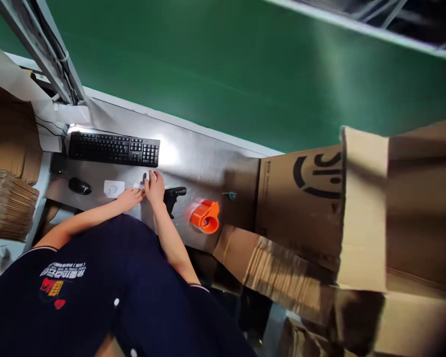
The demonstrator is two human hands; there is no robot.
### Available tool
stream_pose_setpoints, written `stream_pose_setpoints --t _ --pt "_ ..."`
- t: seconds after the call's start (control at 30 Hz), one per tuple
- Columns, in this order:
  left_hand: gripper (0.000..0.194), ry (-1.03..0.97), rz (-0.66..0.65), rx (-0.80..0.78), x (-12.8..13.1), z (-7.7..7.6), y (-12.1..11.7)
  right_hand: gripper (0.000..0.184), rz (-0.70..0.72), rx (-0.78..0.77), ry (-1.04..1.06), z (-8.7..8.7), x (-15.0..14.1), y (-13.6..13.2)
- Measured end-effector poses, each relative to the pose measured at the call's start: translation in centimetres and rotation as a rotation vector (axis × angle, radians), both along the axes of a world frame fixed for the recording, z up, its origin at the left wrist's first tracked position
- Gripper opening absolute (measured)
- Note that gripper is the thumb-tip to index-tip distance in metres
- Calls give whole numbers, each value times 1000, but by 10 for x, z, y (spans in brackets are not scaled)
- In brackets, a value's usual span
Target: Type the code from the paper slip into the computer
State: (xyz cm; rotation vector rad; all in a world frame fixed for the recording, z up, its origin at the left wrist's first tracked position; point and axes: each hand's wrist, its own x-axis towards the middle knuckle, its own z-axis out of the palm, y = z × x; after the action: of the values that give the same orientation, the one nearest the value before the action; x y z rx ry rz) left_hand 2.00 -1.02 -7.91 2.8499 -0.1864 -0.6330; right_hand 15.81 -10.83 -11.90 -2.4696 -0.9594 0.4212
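Note:
My left hand (131,199) and my right hand (154,187) meet over the metal bench, just below the keyboard. Their fingertips close in on a small pale, clear-looking piece (138,186) and a small dark bit (144,177), both too small to name. Left of my hands lies a white square card (113,189) with a round mark. Right beside my right wrist is a black handheld scanner (174,198). Further right stands an orange tape dispenser (205,216), slightly blurred.
A black keyboard (114,148) and a mouse (80,186) sit on the bench (196,148). A large cardboard box (301,198) stands at the right, above stacked flat cartons (282,267). More cartons (9,206) are at the left. A green belt-like surface (208,69) runs behind.

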Motion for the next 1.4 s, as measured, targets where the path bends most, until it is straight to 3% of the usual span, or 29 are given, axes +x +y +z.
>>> stream_pose_setpoints --t 0.13,0.23,0.47,0.7,0.87,1.0,1.17,1.27,1.4 --pt "55 -51 16 14 -2 -6 -2 47 11 50 -58 -1 42 59" --pt "55 -63 26 0 -4 -10 -3 41 9 58 -64 -3 56 80" --pt "55 -64 31 -46 -6 -16 -4 38 -52 170 -115 -5 45 64" --pt "54 -55 -4 -17 -4 -15 -3 36 -21 48 -86 -2 32 62" --pt "57 -26 2 -15 -3 -15 -2 48 -120 -4 -103 -4 52 73" --pt "59 0 12 -30 -3 -12 0 46 -154 -63 -41 -6 64 77" --pt "57 -7 31 -47 -3 -7 -1 42 -150 15 -54 -6 51 59" --pt "55 -7 37 -58 -1 -5 0 42 -165 -21 -38 -3 39 51" --pt "53 32 88 -126 2 -3 -1 46 -23 50 -58 5 27 68"
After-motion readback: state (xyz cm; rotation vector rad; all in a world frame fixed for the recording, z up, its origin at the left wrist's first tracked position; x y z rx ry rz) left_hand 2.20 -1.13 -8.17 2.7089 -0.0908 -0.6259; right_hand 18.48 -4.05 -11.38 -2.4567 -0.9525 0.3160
